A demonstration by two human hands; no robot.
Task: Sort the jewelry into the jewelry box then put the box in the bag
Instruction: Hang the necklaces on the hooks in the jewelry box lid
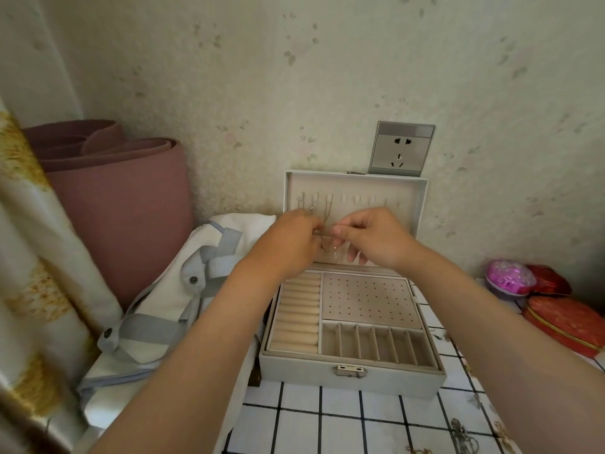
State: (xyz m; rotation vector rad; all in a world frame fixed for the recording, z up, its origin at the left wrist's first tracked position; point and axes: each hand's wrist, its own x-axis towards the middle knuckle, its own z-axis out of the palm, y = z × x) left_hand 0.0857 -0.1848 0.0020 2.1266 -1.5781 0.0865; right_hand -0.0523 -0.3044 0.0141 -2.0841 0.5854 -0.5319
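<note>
A grey jewelry box (353, 371) stands open on the checked tablecloth, its lid (386, 188) upright against the wall. The lid's hook row carries thin chains at its left end. My left hand (291, 240) and my right hand (370, 237) meet in front of the lid, both pinching a thin necklace (327, 235) that hangs between the fingertips. The tray below shows ring rolls at the left, a dotted earring panel and several slots. A white bag with grey straps (170, 299) lies left of the box. Loose jewelry (461, 434) lies on the cloth at the lower right.
A rolled pink mat (124, 204) leans in the left corner beside a patterned curtain (29, 257). A wall socket (401, 149) sits above the lid. Red cases (566, 322) and a pink round container (509, 276) stand at the right edge.
</note>
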